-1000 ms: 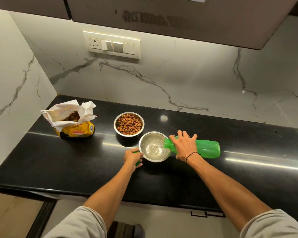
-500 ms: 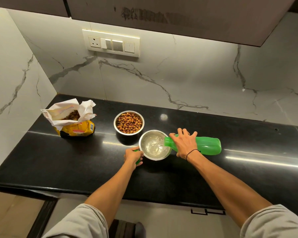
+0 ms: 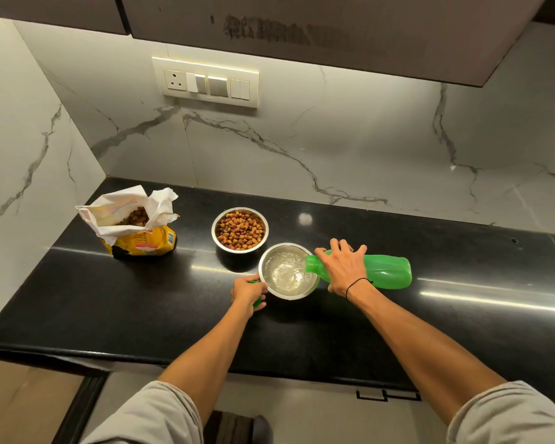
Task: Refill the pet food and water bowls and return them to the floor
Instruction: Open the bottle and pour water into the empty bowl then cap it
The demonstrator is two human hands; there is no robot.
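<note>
From the head view, your right hand (image 3: 343, 267) grips the green bottle (image 3: 382, 272) near its neck, fingers spread over the top of it, and the bottle lies almost flat with its mouth over the rim of the water bowl (image 3: 288, 271). The bowl stands on the black worktop (image 3: 141, 299), just in front of the food bowl (image 3: 239, 230), which is already full of kibble. Your left hand (image 3: 249, 291) is curled at the left side of the water bowl and holds something small and green, I think the cap (image 3: 257, 301), while it steadies the bowl. Water is in the bowl, and its surface looks disturbed. Keep the mouth of the bottle inside the rim, not above the edge, so nothing runs onto the worktop. Tilt slowly, because a nearly flat bottle can gulp and splash. I would stop below the rim: you must carry this bowl down to the floor, and a full one will spill. The kibble bag (image 3: 135, 229) stands open at the left, well apart from the water.
</note>
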